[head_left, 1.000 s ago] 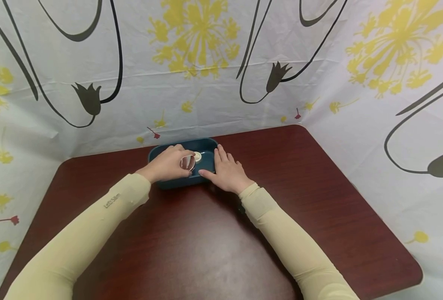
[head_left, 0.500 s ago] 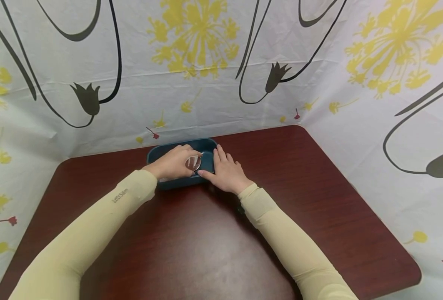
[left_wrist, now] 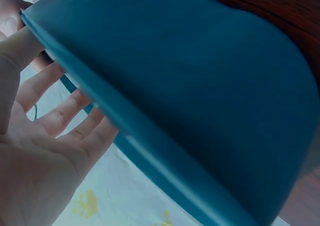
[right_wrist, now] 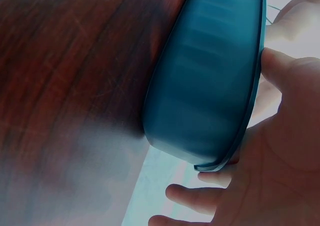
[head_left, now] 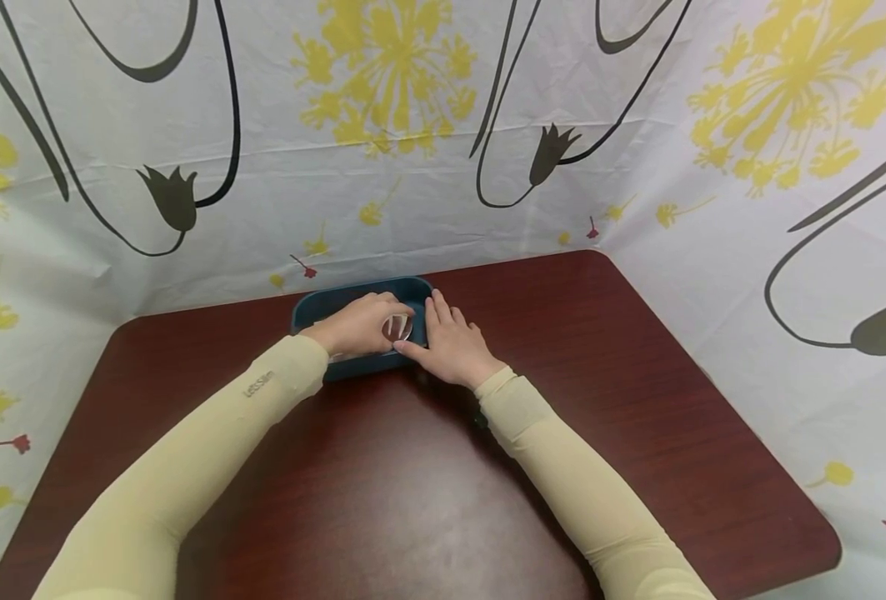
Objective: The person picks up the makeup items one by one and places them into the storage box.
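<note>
A blue rectangular container (head_left: 356, 367) with rounded corners stands near the table's back edge in the head view. Over its inside, my left hand (head_left: 360, 323) holds a round, clear, glass-like thing (head_left: 397, 327) with a shiny rim between thumb and fingers. Its exact kind is unclear. My right hand (head_left: 453, 346) rests along the container's right end, fingers straight, thumb on the near rim. In the left wrist view, the container's wall (left_wrist: 200, 76) hides what the left hand (left_wrist: 45, 136) holds. The right wrist view shows the right thumb (right_wrist: 275, 68) against the rim.
The dark red-brown table (head_left: 427, 483) has rounded corners. A white sheet (head_left: 412, 208) printed with flowers hangs behind and at both sides. Something whitish (head_left: 335, 357) shows inside the container under the left wrist.
My left hand has moved right inside the container with the clear round thing, toward the right thumb. A cream round piece seen earlier is now out of sight. My right hand stays put.
</note>
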Demonstrator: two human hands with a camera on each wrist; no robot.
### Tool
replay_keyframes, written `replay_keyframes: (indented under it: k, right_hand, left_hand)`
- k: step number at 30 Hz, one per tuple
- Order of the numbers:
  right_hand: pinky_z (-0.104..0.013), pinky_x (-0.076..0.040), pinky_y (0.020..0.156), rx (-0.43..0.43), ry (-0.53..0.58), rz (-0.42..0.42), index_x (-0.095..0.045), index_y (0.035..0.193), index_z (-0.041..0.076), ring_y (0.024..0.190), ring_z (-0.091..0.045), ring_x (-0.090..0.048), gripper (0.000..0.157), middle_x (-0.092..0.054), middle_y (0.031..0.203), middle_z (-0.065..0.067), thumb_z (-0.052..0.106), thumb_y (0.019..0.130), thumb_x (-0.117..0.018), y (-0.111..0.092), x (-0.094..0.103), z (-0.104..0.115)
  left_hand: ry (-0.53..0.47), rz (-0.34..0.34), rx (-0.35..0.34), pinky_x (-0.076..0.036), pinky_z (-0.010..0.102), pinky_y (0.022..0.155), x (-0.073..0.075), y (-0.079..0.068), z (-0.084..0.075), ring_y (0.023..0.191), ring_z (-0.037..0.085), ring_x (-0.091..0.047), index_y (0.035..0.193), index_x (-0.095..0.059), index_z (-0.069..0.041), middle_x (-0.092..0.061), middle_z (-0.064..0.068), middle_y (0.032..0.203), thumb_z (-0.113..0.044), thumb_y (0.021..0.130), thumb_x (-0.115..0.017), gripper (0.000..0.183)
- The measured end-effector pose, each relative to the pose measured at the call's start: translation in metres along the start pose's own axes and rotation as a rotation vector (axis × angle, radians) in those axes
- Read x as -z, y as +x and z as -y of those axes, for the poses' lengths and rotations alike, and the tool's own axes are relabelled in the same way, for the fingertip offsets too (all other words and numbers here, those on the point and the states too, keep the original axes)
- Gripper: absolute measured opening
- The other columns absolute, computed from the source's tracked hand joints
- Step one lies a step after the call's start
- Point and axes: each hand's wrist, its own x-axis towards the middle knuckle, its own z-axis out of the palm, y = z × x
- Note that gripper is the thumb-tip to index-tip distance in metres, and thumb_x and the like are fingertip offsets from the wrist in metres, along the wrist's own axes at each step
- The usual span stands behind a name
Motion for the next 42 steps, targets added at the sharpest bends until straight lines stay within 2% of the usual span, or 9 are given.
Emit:
replay_keyframes:
  k: [7,13,20,26,34,42]
  right_hand:
    - [-0.06,-0.029,0.112,0.009,-0.003,-0.001,-0.008,0.162,0.007,0.15,-0.037,-0.019,0.103,0.001,0.169,-0.01,0.079,0.092,-0.033,0.0,0.0,-0.001]
    - [-0.061,-0.03,0.111,0.013,-0.001,-0.01,-0.009,0.162,0.007,0.15,-0.037,-0.02,0.104,0.001,0.169,-0.009,0.08,0.092,-0.033,0.0,0.001,-0.001]
    - [-0.061,-0.029,0.111,0.009,-0.004,-0.017,-0.009,0.162,0.008,0.15,-0.038,-0.021,0.103,0.0,0.169,-0.009,0.079,0.092,-0.034,0.0,0.002,-0.002]
    - [-0.061,-0.031,0.111,0.008,-0.004,-0.022,-0.01,0.162,0.007,0.149,-0.037,-0.022,0.104,-0.002,0.169,-0.01,0.081,0.091,-0.033,0.0,0.001,-0.002]
    - [-0.061,-0.03,0.111,0.007,-0.002,-0.012,-0.011,0.162,0.006,0.149,-0.038,-0.021,0.104,-0.002,0.169,-0.01,0.08,0.092,-0.033,0.0,0.002,-0.002]
    - [-0.062,-0.031,0.11,0.013,-0.006,-0.007,-0.01,0.162,0.006,0.149,-0.039,-0.022,0.103,-0.002,0.169,-0.011,0.079,0.093,-0.034,0.001,0.001,-0.002]
  left_hand:
    - [0.018,0.042,-0.017,-0.05,0.036,0.087,-0.004,0.007,-0.001,0.103,0.023,-0.056,0.143,-0.057,-0.014,-0.06,0.003,0.114,-0.015,0.094,-0.072,0.051]
    - [0.014,0.054,-0.03,-0.049,0.036,0.087,-0.003,0.011,-0.004,0.103,0.023,-0.057,0.139,-0.06,-0.016,-0.061,0.005,0.114,-0.017,0.095,-0.072,0.046]
    - [-0.003,0.082,-0.038,-0.051,0.035,0.085,-0.001,0.018,-0.006,0.103,0.024,-0.059,0.141,-0.058,-0.016,-0.061,0.005,0.118,-0.016,0.095,-0.071,0.048]
    - [-0.014,0.077,-0.038,-0.05,0.037,0.089,-0.003,0.021,-0.005,0.105,0.024,-0.058,0.135,-0.062,-0.016,-0.063,0.004,0.115,-0.013,0.094,-0.072,0.042]
    - [-0.028,0.069,-0.031,-0.047,0.042,0.097,-0.005,0.023,0.0,0.111,0.028,-0.056,0.141,-0.059,-0.013,-0.066,0.008,0.117,-0.005,0.095,-0.068,0.048]
    - [0.089,0.064,-0.024,-0.044,0.042,0.095,-0.008,0.029,0.004,0.109,0.026,-0.047,0.145,-0.057,-0.016,-0.068,0.005,0.118,-0.021,0.096,-0.072,0.051]
